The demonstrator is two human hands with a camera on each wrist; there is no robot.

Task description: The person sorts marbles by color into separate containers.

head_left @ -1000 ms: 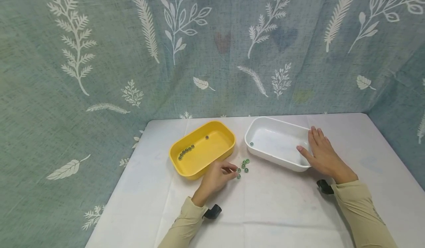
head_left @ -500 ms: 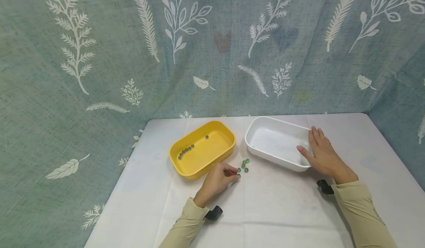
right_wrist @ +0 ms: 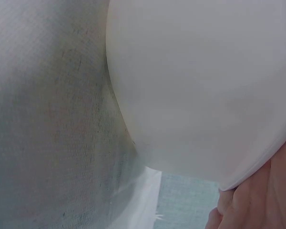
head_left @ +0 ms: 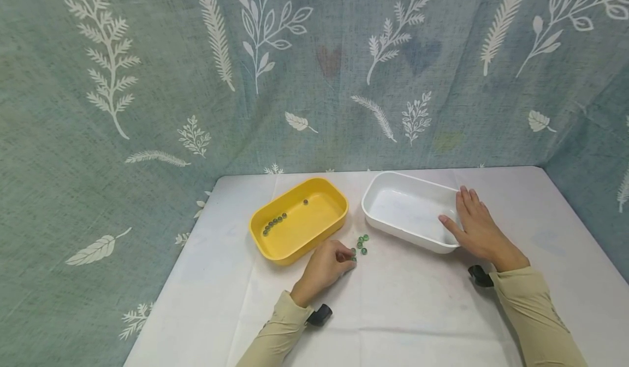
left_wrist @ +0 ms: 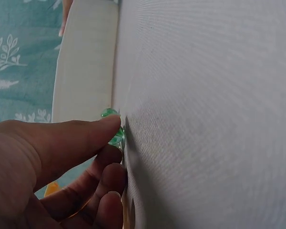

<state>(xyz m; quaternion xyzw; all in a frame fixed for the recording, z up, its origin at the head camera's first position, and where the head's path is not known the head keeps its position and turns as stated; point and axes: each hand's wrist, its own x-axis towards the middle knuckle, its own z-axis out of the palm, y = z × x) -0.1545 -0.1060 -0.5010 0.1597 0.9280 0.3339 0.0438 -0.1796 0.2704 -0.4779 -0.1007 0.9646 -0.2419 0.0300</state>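
Observation:
At the yellow tray's near right side, my left hand point(head_left: 324, 266) holds a green marble point(left_wrist: 117, 137) between thumb and index fingertip, just above the cloth; its other fingers are curled. Several more green marbles point(head_left: 363, 251) lie on the cloth beside those fingertips. My right hand point(head_left: 479, 230) rests over the right end of the white tray point(head_left: 408, 235), fingers straight along the outside and thumb over the rim inside. The right wrist view shows fingers point(right_wrist: 257, 195) against the rim of the white tray point(right_wrist: 195, 95).
The yellow tray point(head_left: 295, 255) stands at the left with several dark marbles point(head_left: 275, 221) in it, most in a row. A white cloth point(head_left: 403, 301) covers the table. Behind hangs a green leaf-patterned curtain point(head_left: 265, 126).
My left hand has shifted slightly right, and its thumb and index finger have closed around a marble. A marble seen earlier in the white tray has gone out of sight. My right hand has stayed put.

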